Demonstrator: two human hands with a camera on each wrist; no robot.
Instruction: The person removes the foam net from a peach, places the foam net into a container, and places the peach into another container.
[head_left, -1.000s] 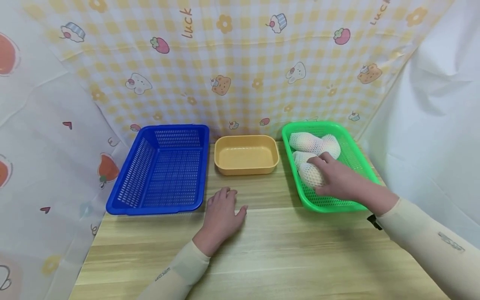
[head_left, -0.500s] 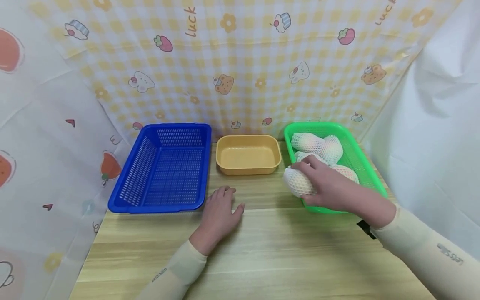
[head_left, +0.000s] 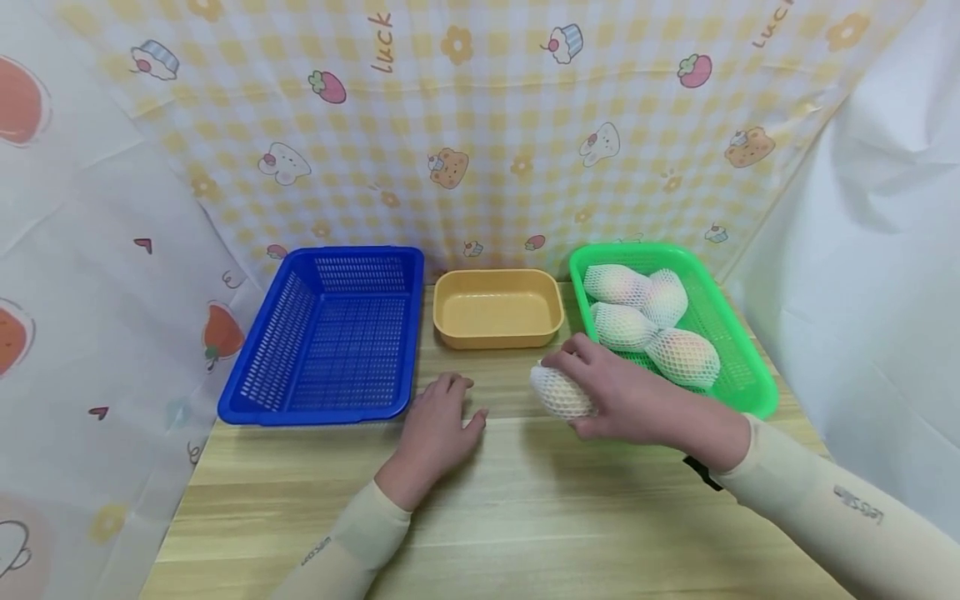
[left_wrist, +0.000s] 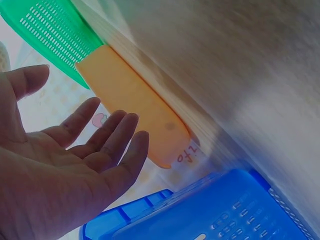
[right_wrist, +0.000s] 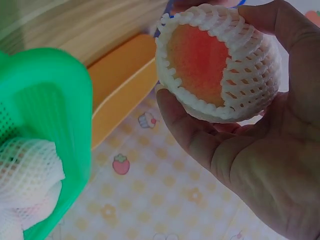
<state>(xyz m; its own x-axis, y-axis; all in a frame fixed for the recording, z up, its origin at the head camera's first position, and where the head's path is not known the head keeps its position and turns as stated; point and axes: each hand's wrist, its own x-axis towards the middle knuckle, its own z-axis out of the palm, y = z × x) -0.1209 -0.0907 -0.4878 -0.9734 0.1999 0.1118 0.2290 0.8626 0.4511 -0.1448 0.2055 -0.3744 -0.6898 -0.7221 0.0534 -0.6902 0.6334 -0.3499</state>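
Observation:
My right hand [head_left: 630, 404] grips a peach [right_wrist: 200, 62] wrapped in a white foam net, holding it over the table to the left of the green basket's near corner. In the right wrist view, thumb and fingers curl round the net, and reddish-orange skin shows through its open end. Several more net-wrapped fruits [head_left: 684, 357] lie in the green basket [head_left: 761, 396]. My left hand [head_left: 438, 429] rests beside the blue basket's near right corner, palm down, holding nothing. Its fingers are relaxed and slightly bent in the left wrist view.
A blue basket [head_left: 251, 367] with nothing in it stands at the left. Between the two baskets, at the back, sits a shallow yellow tray [head_left: 498, 342]. A checked cloth [head_left: 495, 125] hangs behind, and white cloths close off both sides of the wooden table [head_left: 495, 533].
My right hand has lifted the peach out of the green basket and carried it left and nearer to me. The left hand has stayed in place.

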